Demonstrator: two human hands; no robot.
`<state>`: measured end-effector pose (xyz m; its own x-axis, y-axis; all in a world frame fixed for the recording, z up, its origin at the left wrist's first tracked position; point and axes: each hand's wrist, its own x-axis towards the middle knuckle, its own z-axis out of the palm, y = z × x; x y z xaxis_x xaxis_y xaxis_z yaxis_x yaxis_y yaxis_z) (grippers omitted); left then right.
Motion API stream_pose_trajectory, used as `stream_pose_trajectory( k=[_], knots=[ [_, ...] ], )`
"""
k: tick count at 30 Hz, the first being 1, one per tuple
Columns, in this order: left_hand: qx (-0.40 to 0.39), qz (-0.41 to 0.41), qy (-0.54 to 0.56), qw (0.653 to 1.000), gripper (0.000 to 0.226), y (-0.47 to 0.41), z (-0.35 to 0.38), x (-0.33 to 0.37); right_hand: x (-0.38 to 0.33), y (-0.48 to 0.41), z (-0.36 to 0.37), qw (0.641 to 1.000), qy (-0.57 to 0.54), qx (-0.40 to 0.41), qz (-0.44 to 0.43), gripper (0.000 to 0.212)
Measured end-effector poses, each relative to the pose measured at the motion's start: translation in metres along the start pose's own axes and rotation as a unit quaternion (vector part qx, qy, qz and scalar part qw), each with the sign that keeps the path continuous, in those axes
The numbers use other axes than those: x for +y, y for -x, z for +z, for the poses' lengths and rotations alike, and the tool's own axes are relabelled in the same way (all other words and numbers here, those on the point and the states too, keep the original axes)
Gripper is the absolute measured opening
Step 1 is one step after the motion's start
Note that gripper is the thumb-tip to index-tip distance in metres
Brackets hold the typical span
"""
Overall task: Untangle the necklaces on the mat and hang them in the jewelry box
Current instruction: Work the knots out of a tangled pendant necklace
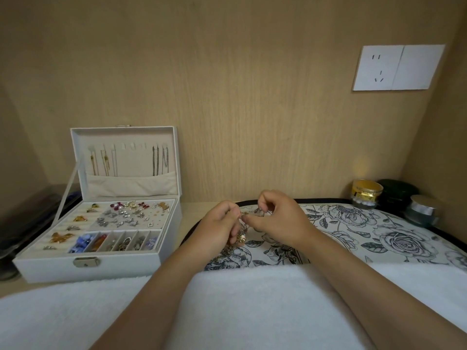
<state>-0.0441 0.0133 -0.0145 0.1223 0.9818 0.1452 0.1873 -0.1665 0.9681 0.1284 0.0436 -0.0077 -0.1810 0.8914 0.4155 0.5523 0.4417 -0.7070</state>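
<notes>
A tangle of thin gold and silver necklaces hangs between my two hands, just above the floral mat. My left hand pinches the chains from the left with curled fingers. My right hand pinches them from the right and slightly higher. Much of the tangle is hidden behind my fingers. The white jewelry box stands open to the left. Several chains hang from hooks inside its raised lid.
The box tray holds several earrings, brooches and beads. A gold jar, a dark jar and a silver-lidded jar stand at the back right. A white towel covers the near edge. A wall socket sits above.
</notes>
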Motion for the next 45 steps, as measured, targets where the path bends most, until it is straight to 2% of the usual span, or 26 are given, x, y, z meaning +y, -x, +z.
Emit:
stream_pose_trajectory(
  k=[4, 6, 9, 13, 16, 17, 18, 20, 21, 22, 24, 26, 28, 30, 32, 33, 35, 38, 41, 45],
  knots=[
    [0.015, 0.003, -0.027, 1.000, 0.027, 0.001, 0.006, 0.000, 0.001, 0.001, 0.006, 0.998, 0.058, 0.010, -0.008, 0.020],
    [0.054, 0.014, -0.083, 0.995, 0.025, 0.001, 0.005, 0.000, 0.003, 0.000, 0.007, 0.997, 0.075, -0.001, -0.022, 0.022],
    [0.125, 0.046, -0.174, 0.976, 0.021, 0.001, -0.002, -0.001, 0.007, -0.004, 0.007, 0.998, 0.059, -0.016, 0.009, 0.021],
    [0.178, 0.008, -0.234, 0.956, 0.021, 0.000, -0.008, -0.001, 0.004, -0.005, 0.003, 0.989, -0.124, -0.038, 0.067, 0.010],
    [0.187, 0.029, -0.388, 0.902, 0.024, -0.001, -0.009, -0.004, 0.000, -0.006, -0.002, 0.955, -0.264, -0.064, 0.117, 0.017],
    [0.174, 0.042, -0.383, 0.906, 0.023, -0.001, -0.009, -0.004, 0.000, -0.007, -0.004, 0.938, -0.313, -0.076, 0.127, 0.019],
    [0.149, 0.048, -0.336, 0.929, 0.021, 0.000, -0.008, -0.003, 0.000, -0.008, -0.005, 0.917, -0.362, -0.090, 0.138, 0.020],
    [0.102, 0.031, -0.162, 0.981, 0.021, 0.001, -0.004, -0.002, -0.001, -0.009, -0.008, 0.877, -0.439, -0.106, 0.166, 0.019],
    [0.089, 0.013, -0.067, 0.994, 0.023, 0.002, -0.002, 0.000, -0.002, -0.010, -0.010, 0.860, -0.465, -0.107, 0.178, 0.019],
    [0.074, -0.010, 0.023, 0.997, 0.024, 0.003, 0.001, 0.002, -0.002, -0.010, -0.011, 0.848, -0.483, -0.106, 0.190, 0.019],
    [0.040, -0.039, 0.202, 0.978, 0.026, 0.003, 0.004, 0.005, -0.001, -0.011, -0.012, 0.832, -0.504, -0.111, 0.205, 0.023],
    [0.023, -0.049, 0.306, 0.950, 0.026, 0.003, 0.004, 0.007, 0.000, -0.011, -0.014, 0.845, -0.481, -0.125, 0.200, 0.028],
    [0.020, -0.059, 0.301, 0.952, 0.028, 0.002, 0.000, 0.005, 0.000, -0.011, -0.016, 0.878, -0.424, -0.134, 0.180, 0.020],
    [0.040, -0.074, 0.181, 0.980, 0.030, 0.001, -0.004, 0.001, -0.002, -0.010, -0.016, 0.881, -0.418, -0.133, 0.176, 0.017],
    [0.069, -0.101, 0.049, 0.991, 0.030, 0.001, -0.007, -0.003, -0.002, -0.010, -0.017, 0.854, -0.467, -0.126, 0.194, 0.022],
    [0.080, -0.108, 0.022, 0.991, 0.029, 0.002, -0.007, -0.003, -0.001, -0.011, -0.018, 0.836, -0.496, -0.120, 0.203, 0.025],
    [0.097, -0.107, 0.038, 0.989, 0.030, 0.002, -0.009, -0.002, 0.002, -0.012, -0.020, 0.815, -0.523, -0.104, 0.225, 0.027],
    [0.127, -0.086, 0.038, 0.987, 0.029, 0.002, -0.011, 0.001, 0.006, -0.015, -0.023, 0.839, -0.478, -0.084, 0.247, 0.032],
    [0.154, -0.076, -0.018, 0.985, 0.026, 0.001, -0.012, -0.001, 0.005, -0.013, -0.022, 0.913, -0.335, -0.072, 0.223, 0.043],
    [0.153, -0.092, 0.020, 0.984, 0.013, 0.000, -0.012, -0.002, 0.006, -0.009, -0.016, 0.956, -0.188, -0.052, 0.221, 0.041]
  ],
)
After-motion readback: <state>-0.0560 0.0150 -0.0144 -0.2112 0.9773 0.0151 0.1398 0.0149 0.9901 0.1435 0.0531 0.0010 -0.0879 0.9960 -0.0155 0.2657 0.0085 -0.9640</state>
